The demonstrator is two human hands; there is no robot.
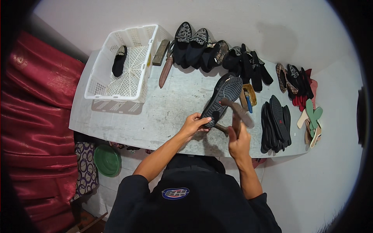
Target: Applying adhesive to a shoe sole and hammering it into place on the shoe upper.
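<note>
A black shoe (225, 93), turned with its ridged rubber sole up, is tilted over the middle of the table. My left hand (193, 125) grips it by the near end, thumb on the sole. My right hand (239, 143) is closed round the handle of a hammer (241, 114), whose head is smeared by motion close over the sole. Whether the head touches the sole I cannot tell. A short dark bar (222, 129) shows below the shoe; the rest of it is hidden. Just right of the shoe is a yellow container (251, 93) with a blue-handled tool (248, 104).
On the grey table (155, 116), a white plastic basket (93, 87) holds one shoe (119, 62). A stone block (160, 53) and a sheathed blade (166, 72) lie beside it. Patterned shoes (198, 44) line the wall. Black soles (275, 120) and green and beige insoles (312, 116) lie right.
</note>
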